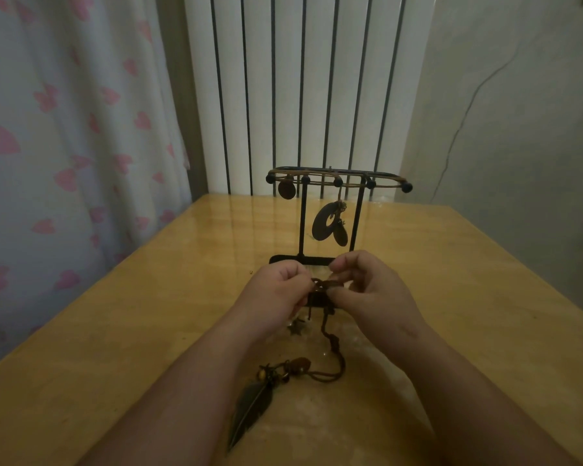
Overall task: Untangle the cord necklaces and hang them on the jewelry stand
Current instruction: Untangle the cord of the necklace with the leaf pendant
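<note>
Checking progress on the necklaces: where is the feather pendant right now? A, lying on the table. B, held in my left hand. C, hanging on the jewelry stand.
A: the feather pendant lies on the wooden table between the forearms, below the left hand and right hand pinching the knotted cord.

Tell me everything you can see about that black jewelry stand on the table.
The jewelry stand looks like thin black metal: a flat base, two upright posts and a top rail with five ball-tipped pegs. It stands upright on the wooden table, toward its far end. Brown cords run along the pegs; a round disc pendant hangs at the left and a ring pendant between the posts. The left hand and right hand, pinching a tangled cord in front, hide part of the base.
</note>
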### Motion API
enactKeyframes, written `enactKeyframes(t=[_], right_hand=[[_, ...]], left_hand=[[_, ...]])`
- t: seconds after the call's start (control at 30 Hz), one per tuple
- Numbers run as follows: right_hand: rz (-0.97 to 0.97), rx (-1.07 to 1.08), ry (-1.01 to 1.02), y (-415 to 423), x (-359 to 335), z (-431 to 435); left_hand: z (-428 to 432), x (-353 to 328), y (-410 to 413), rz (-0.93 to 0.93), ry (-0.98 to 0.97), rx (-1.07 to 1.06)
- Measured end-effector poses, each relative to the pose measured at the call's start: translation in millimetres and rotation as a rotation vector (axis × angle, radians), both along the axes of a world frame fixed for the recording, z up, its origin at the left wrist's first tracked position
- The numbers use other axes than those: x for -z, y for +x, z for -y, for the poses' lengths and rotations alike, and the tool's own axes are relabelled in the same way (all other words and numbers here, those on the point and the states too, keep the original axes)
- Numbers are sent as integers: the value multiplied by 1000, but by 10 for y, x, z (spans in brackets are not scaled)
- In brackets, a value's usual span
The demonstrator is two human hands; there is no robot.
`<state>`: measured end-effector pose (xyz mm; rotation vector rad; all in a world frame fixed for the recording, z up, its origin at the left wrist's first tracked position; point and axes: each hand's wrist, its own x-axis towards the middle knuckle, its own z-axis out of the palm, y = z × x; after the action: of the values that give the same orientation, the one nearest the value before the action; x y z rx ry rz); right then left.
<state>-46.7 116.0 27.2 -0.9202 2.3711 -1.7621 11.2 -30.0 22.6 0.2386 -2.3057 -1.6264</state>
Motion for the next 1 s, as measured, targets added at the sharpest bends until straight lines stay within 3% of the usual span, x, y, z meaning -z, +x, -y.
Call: enactKeyframes(t=[0.37, 0.5, 0.6, 0.7, 0.77, 0.9, 1.0], right_hand=[[487, -48, -357, -106, -38, -4], [311, -135, -159, -32, -56, -41], [145, 8, 9, -8, -23, -4], [131, 78, 53, -24, -12, 19], [169, 100, 13, -34, -18, 7], [455, 5, -336, -62, -100, -31], [538, -48, -337, -67, -116, -42]], left_hand=[[24, 8, -19, 62, -9, -14], [32, 19, -27, 67, 35, -21], [24, 11, -17, 58, 49, -20], [9, 13, -21, 63, 31, -22], [15, 15, -24, 69, 33, -35], [58, 19, -32, 88, 42, -60], [45, 30, -41, 101, 69, -52]])
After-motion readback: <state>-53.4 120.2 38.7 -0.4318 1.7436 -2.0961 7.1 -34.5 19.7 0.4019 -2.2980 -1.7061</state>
